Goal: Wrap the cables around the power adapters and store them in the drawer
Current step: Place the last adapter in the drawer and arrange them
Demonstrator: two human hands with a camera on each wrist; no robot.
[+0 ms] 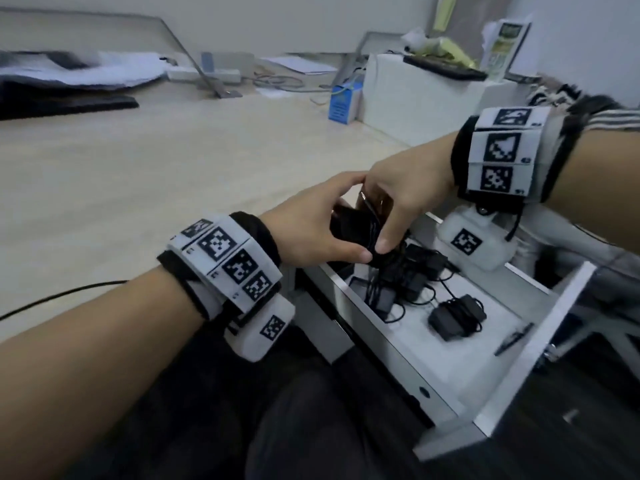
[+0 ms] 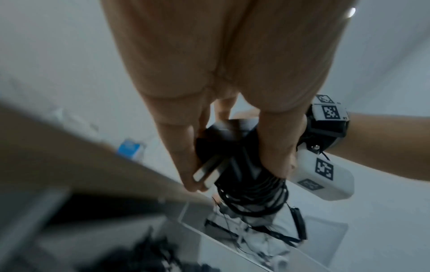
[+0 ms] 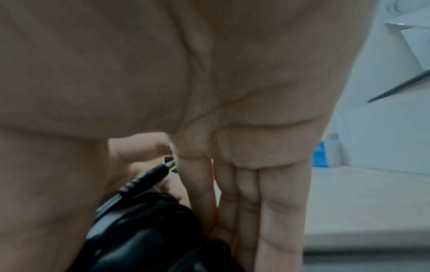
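Note:
Above the open white drawer (image 1: 561, 306), both hands hold one black power adapter (image 1: 356, 232). My left hand (image 1: 332, 216) grips its body between thumb and fingers; in the left wrist view the adapter (image 2: 232, 147) shows metal plug prongs (image 2: 207, 173) and cable coils (image 2: 253, 198) wound round it. My right hand (image 1: 388, 216) pinches the adapter from above and the right, thumb underneath. The right wrist view shows the cable's barrel plug (image 3: 151, 176) sticking up beside the fingers (image 3: 274, 211). Several other black adapters (image 1: 408, 275) lie in the drawer, one wrapped adapter (image 1: 453, 317) apart at the front.
A black pen (image 1: 512, 339) lies near the drawer's front wall. On the wooden desk (image 1: 173, 150) stand a white box (image 1: 415, 98) and a blue carton (image 1: 343, 103); a loose black cable (image 1: 62, 296) runs at the left. Dark cloth (image 1: 62, 98) lies at the back left.

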